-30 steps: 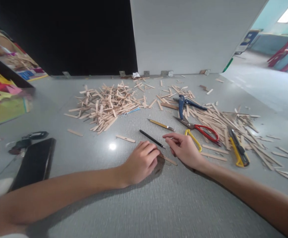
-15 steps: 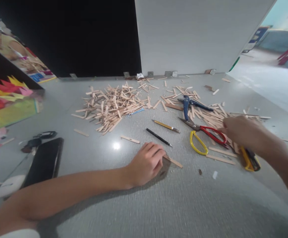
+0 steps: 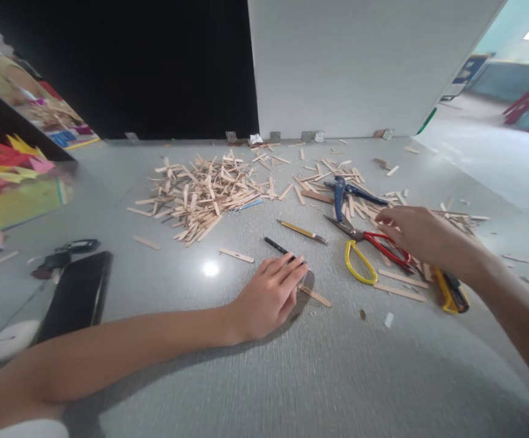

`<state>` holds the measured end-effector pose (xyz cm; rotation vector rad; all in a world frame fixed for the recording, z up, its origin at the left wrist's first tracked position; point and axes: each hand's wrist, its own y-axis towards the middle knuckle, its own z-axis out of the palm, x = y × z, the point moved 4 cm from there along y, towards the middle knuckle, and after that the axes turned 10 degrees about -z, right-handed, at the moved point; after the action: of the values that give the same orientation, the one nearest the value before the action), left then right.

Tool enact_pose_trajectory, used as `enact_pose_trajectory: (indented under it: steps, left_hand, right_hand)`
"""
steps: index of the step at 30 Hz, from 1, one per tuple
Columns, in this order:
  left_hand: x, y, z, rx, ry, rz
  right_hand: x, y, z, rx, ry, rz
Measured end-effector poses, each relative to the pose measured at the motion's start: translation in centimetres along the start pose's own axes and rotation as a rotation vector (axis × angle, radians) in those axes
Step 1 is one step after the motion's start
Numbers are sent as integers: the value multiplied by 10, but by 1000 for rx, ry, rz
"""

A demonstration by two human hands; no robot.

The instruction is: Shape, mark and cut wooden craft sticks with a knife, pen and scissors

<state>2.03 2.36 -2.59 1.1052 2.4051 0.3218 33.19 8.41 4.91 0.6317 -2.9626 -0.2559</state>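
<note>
My left hand [image 3: 271,295] rests on the table, fingers stretched forward over the lower end of a black pen [image 3: 274,245]. Partly under those fingers lies a flat wooden craft stick [image 3: 317,296]; whether the thumb touches it is hidden. My right hand [image 3: 413,234], fingers loosely curved and apart, hovers by the red handle of scissors [image 3: 359,266] with one red and one yellow handle. No object shows in it. A yellow utility knife [image 3: 447,291] lies below its wrist. A yellow craft knife [image 3: 303,231] lies beyond the pen.
A heap of craft sticks [image 3: 200,194] lies at centre left, with more scattered at right around blue-handled cutters [image 3: 338,198]. A phone [image 3: 75,298], keys [image 3: 61,258] and a white mouse [image 3: 11,340] are at left. A black-and-white panel [image 3: 337,67] stands behind. A person sits far left.
My left fingers have uncurled and reached forward over the pen's end. My right hand has moved left and its fingers have opened above the scissors' red handle.
</note>
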Motion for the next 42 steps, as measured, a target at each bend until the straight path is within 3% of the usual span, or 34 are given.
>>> enact_pose_trajectory:
  steps: [6, 10, 14, 20, 25, 29, 31, 36, 39, 42]
  left_hand:
    - [3, -1, 4, 11, 91, -148]
    - [3, -2, 3, -66, 147, -190]
    - [0, 0, -1, -141, 132, -147]
    - [-4, 4, -8, -185, 96, -82]
    - [-4, 5, -10, -188, 91, -78]
    - [-3, 4, -10, -189, 71, -70]
    - [-3, 3, -11, -184, 36, -57]
    - [-11, 4, -15, -71, -146, 139]
    - [-18, 3, -15, 13, -150, 296]
    - [-19, 4, -12, 74, -84, 298]
  right_hand:
    - [61, 9, 34, -154, 143, -317]
    - [77, 8, 59, -159, 160, -412]
    - [78, 4, 56, -201, 119, -384]
    - [102, -1, 48, -46, -58, -711]
    - [109, -2, 47, -73, -163, -802]
    - [110, -5, 44, -147, -29, -858]
    - [108, -6, 38, -268, 148, -772]
    - [94, -9, 26, -590, 628, -236]
    - [97, -6, 28, -600, 799, -116]
    - [101, -2, 35, -495, 843, -35]
